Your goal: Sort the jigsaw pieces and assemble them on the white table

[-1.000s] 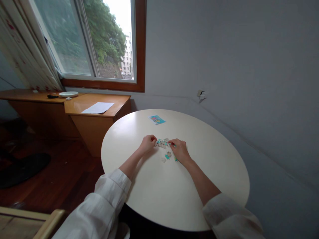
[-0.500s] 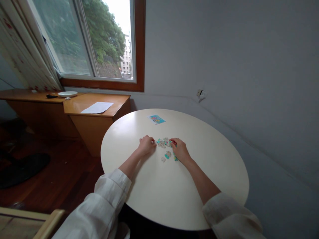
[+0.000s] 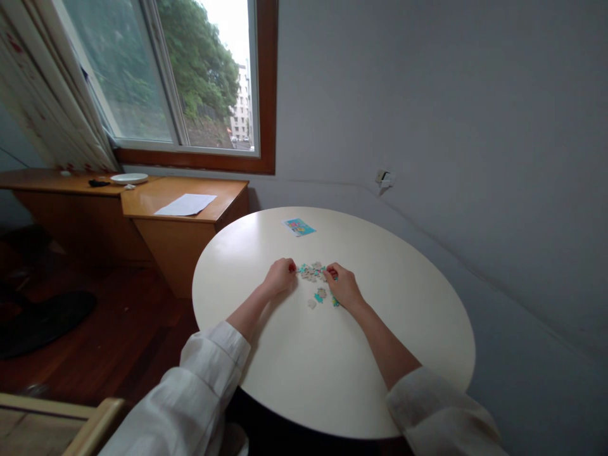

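A small cluster of jigsaw puzzle pieces [image 3: 312, 273] lies near the middle of a round cream table [image 3: 408, 329]. My left hand [image 3: 280, 277] rests at the cluster's left edge, fingers curled, fingertips touching a piece. At the cluster's right edge, my right hand [image 3: 344, 287] pinches a piece with curled fingers. Three loose pieces [image 3: 319, 296] lie just in front of the cluster, between my hands. Whether either piece is lifted off the table is too small to tell.
A blue picture card [image 3: 299, 227] lies at the far side of the table. A wooden desk [image 3: 190, 221] with a white sheet [image 3: 186, 204] stands to the left under a window. A white plate [image 3: 129, 178] sits further left. A grey wall runs close along the right.
My left hand drew back slightly to the left, then returned to the cluster's edge. My right hand stayed at the right side with small finger shifts.
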`<state>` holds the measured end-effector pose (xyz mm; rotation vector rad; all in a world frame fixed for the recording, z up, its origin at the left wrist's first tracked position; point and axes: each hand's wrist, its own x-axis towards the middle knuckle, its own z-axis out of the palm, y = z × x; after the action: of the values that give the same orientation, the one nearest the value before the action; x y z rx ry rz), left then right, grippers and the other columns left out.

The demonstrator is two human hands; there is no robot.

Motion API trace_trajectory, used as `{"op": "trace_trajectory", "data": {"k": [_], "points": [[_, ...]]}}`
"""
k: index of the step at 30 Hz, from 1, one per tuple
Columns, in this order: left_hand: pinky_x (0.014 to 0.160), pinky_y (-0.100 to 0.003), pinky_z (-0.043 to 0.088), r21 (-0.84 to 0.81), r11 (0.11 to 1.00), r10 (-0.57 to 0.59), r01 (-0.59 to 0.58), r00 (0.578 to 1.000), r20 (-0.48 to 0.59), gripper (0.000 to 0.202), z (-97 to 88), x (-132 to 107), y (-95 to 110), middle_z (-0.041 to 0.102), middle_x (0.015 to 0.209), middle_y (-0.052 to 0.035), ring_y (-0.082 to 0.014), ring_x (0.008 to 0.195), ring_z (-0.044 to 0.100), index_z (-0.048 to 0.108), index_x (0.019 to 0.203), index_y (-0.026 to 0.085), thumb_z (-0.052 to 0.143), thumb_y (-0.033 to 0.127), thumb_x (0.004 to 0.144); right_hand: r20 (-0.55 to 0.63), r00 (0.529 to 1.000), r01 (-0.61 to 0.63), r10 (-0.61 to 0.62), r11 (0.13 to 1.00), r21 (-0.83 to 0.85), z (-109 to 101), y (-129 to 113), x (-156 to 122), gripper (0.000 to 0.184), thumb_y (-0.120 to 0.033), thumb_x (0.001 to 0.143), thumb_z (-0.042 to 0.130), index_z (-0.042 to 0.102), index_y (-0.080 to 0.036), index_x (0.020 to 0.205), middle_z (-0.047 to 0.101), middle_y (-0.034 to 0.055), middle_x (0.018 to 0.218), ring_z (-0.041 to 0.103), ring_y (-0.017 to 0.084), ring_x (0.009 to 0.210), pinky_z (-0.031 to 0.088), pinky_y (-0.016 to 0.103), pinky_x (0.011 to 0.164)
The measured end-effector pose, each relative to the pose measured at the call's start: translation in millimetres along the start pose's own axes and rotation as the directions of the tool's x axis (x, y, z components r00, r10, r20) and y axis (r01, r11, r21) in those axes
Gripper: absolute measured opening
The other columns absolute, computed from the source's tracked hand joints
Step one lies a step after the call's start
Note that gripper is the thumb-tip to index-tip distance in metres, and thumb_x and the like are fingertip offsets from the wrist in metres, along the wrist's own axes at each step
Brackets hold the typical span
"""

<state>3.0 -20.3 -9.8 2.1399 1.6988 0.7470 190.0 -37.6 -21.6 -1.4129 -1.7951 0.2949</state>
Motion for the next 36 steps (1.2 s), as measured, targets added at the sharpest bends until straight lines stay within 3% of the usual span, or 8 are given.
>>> {"op": "trace_trajectory", "data": {"k": [8, 13, 21, 28, 36], "points": [[0.062, -0.022, 0.042, -0.171, 0.985, -0.001, -0.019, 0.993, -0.117, 0.009, 0.5, 2.6, 1.3, 0.063, 0.073, -0.0032, -0.0124, 0.067, 0.056, 0.059, 0.074, 0.016, 0.050, 0.016, 0.074, -0.020, 1.000, -0.004, 0.002, 0.994, -0.108, -3.6, -4.1, -0.9, 0.016, -0.025, 0.078, 0.044, 0.052, -0.020, 0.065, 0.060, -0.0009, 0.062, 0.055, 0.013, 0.060, 0.040, 0.023, 0.061], [0.057, -0.021, 0.040, -0.297, 0.955, -0.020, -0.012, 0.994, -0.103, 0.010, -1.0, 0.5, 4.6, 0.061, 0.063, 0.0001, -0.0100, 0.057, 0.054, 0.056, 0.080, 0.017, 0.045, 0.018, 0.078, -0.028, 1.000, -0.006, 0.002, 0.990, -0.141, -4.8, -5.6, -0.4, 0.017, -0.024, 0.077, 0.044, 0.052, -0.020, 0.063, 0.059, -0.0010, 0.062, 0.055, 0.013, 0.061, 0.040, 0.024, 0.063], [0.053, -0.021, 0.037, -0.307, 0.952, -0.034, -0.002, 0.993, -0.114, 0.014, -3.9, 0.4, 7.4, 0.053, 0.049, 0.0041, -0.0101, 0.050, 0.051, 0.059, 0.080, 0.017, 0.046, 0.023, 0.078, -0.051, 0.999, 0.010, -0.017, 0.991, -0.133, -4.3, -2.7, -0.2, 0.014, -0.023, 0.074, 0.049, 0.056, -0.020, 0.062, 0.062, 0.0017, 0.067, 0.058, 0.014, 0.064, 0.041, 0.025, 0.064], [0.051, -0.020, 0.040, -0.506, 0.863, -0.065, 0.004, 0.992, -0.103, 0.017, -2.7, 5.0, 6.0, 0.062, 0.060, -0.0020, -0.0097, 0.052, 0.054, 0.063, 0.079, 0.013, 0.050, 0.023, 0.075, -0.053, 0.999, -0.003, 0.000, 0.998, -0.059, -3.4, -2.4, -0.6, 0.013, -0.025, 0.073, 0.050, 0.058, -0.019, 0.063, 0.064, 0.0026, 0.068, 0.059, 0.015, 0.065, 0.043, 0.025, 0.064], [0.060, -0.022, 0.048, -0.613, 0.788, -0.091, -0.048, 0.977, -0.194, 0.011, 1.4, 11.2, 2.6, 0.065, 0.071, -0.0049, -0.0110, 0.061, 0.059, 0.063, 0.077, 0.013, 0.055, 0.018, 0.071, -0.043, 0.999, 0.020, -0.022, 0.998, -0.056, -3.5, -2.7, -1.2, 0.014, -0.025, 0.074, 0.050, 0.057, -0.019, 0.063, 0.063, 0.0021, 0.068, 0.058, 0.015, 0.065, 0.043, 0.026, 0.065]]}}
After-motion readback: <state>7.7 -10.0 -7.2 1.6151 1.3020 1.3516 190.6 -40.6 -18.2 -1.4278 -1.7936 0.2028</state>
